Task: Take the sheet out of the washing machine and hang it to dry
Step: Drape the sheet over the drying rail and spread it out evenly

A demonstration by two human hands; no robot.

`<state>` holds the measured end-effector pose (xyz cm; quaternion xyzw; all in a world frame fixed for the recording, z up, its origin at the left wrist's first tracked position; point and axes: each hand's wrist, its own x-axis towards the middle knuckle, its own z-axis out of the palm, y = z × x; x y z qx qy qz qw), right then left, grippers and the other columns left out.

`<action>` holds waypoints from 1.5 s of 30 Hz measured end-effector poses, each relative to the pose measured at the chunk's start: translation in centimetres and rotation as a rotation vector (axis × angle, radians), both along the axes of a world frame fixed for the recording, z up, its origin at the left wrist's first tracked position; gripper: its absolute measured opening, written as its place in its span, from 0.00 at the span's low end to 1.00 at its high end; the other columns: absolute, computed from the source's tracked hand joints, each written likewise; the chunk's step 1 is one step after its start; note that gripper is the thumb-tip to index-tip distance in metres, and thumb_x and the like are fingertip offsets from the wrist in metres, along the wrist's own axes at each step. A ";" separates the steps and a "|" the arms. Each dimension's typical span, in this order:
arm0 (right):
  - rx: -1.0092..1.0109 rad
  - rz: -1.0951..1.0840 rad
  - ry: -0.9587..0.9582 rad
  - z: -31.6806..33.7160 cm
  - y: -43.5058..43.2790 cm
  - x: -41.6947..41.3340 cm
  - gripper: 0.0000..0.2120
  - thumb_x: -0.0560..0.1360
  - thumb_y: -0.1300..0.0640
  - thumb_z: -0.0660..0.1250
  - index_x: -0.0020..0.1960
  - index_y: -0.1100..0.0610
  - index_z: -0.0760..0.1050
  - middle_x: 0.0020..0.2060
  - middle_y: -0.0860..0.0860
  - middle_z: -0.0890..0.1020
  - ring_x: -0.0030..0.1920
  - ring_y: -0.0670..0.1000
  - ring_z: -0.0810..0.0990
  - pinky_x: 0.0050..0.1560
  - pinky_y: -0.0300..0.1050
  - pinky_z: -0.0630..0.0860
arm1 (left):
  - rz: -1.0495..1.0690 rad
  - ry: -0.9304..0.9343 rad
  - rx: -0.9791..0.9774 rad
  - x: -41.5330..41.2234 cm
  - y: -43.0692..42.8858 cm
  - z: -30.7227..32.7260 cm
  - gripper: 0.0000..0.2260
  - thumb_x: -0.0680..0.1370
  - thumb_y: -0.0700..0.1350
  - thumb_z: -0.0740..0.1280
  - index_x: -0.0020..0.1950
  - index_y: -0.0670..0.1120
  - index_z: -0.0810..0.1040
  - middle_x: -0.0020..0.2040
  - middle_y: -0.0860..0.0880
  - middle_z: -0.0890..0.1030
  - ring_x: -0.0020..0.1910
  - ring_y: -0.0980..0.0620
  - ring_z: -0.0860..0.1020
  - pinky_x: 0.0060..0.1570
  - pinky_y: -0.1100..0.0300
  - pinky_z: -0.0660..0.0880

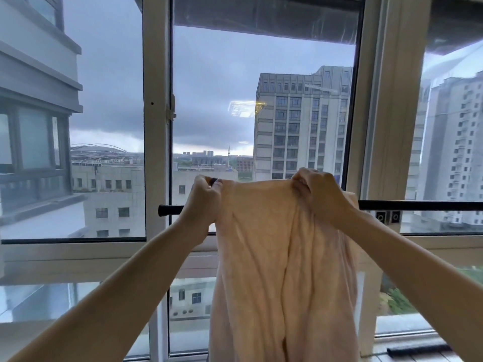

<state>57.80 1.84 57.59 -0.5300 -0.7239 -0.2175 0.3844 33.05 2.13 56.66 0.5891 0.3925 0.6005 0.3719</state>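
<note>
A pale peach sheet [282,257] hangs down the middle of the view, its top edge stretched between my two hands. My left hand [203,197] pinches the top left corner, and my right hand [318,194] grips the top right part. Both hold the edge slightly above a black horizontal rod [418,205] that runs across the window. The sheet hides the rod's middle stretch; the rod's left end [167,210] shows beside my left wrist. Some cloth shows past my right wrist, level with the rod. The washing machine is out of sight.
Tall white-framed windows [156,126] stand right behind the rod, with a latch [171,111] on the middle frame. Two small fittings [388,217] hang under the rod at the right. A dark bar [415,350] lies on the sill at bottom right.
</note>
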 end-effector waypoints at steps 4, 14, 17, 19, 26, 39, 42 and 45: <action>0.006 -0.050 -0.095 -0.1 0.1 0.6 0.07 0.80 0.56 0.61 0.51 0.52 0.78 0.45 0.47 0.81 0.44 0.46 0.78 0.47 0.42 0.75 | 0.061 -0.042 -0.026 -2.0 0.5 -0.3 0.05 0.83 0.41 0.58 0.53 0.43 0.72 0.54 0.38 0.77 0.53 0.39 0.78 0.59 0.38 0.75; -0.124 -0.121 -0.192 -0.4 -0.8 -3.3 0.08 0.77 0.60 0.60 0.47 0.53 0.77 0.43 0.48 0.79 0.44 0.49 0.78 0.51 0.49 0.76 | 0.213 0.062 -0.065 -9.3 0.6 -3.2 0.13 0.80 0.50 0.66 0.43 0.41 0.80 0.42 0.40 0.82 0.42 0.42 0.82 0.39 0.50 0.81; -0.155 -0.156 -0.250 0.1 -1.4 -5.9 0.08 0.75 0.61 0.63 0.51 0.54 0.77 0.47 0.49 0.79 0.50 0.51 0.78 0.57 0.51 0.74 | 0.080 0.008 -0.283 -10.0 0.5 -3.7 0.12 0.82 0.49 0.62 0.48 0.41 0.79 0.45 0.41 0.83 0.42 0.43 0.83 0.34 0.54 0.79; -0.132 -0.097 -0.254 0.0 -1.5 -8.0 0.11 0.76 0.60 0.65 0.58 0.53 0.76 0.54 0.50 0.80 0.56 0.51 0.77 0.60 0.51 0.73 | -0.025 -0.004 -0.369 -10.0 0.2 -4.1 0.09 0.82 0.47 0.62 0.50 0.42 0.77 0.47 0.42 0.83 0.43 0.43 0.83 0.33 0.54 0.79; -0.004 0.146 -0.260 -1.9 -0.8 -15.8 0.09 0.79 0.54 0.60 0.51 0.55 0.79 0.50 0.48 0.79 0.52 0.47 0.73 0.55 0.44 0.74 | 0.126 -0.023 0.025 -9.8 0.3 -6.2 0.05 0.77 0.40 0.68 0.51 0.46 0.75 0.49 0.45 0.80 0.47 0.49 0.81 0.40 0.58 0.81; -0.198 0.332 0.407 -6.6 0.5 -21.5 0.09 0.78 0.58 0.67 0.56 0.51 0.78 0.36 0.48 0.80 0.28 0.48 0.76 0.28 0.40 0.76 | 0.199 0.365 0.490 -11.8 0.7 -13.2 0.11 0.75 0.32 0.68 0.46 0.50 0.80 0.44 0.57 0.79 0.44 0.59 0.80 0.46 0.69 0.77; -0.135 0.357 0.413 -6.9 0.5 -21.6 0.06 0.77 0.57 0.68 0.52 0.53 0.73 0.34 0.45 0.78 0.32 0.45 0.77 0.26 0.34 0.72 | 0.268 0.239 0.342 -12.1 3.3 -12.0 0.10 0.74 0.37 0.71 0.51 0.48 0.74 0.47 0.52 0.77 0.45 0.56 0.79 0.40 0.71 0.76; -0.035 0.363 0.200 -7.6 0.2 -21.5 0.16 0.75 0.63 0.69 0.57 0.59 0.65 0.39 0.47 0.78 0.30 0.42 0.77 0.31 0.28 0.73 | 0.122 0.300 0.261 -11.4 5.2 -10.7 0.15 0.74 0.45 0.73 0.57 0.46 0.73 0.47 0.56 0.77 0.43 0.60 0.78 0.39 0.73 0.76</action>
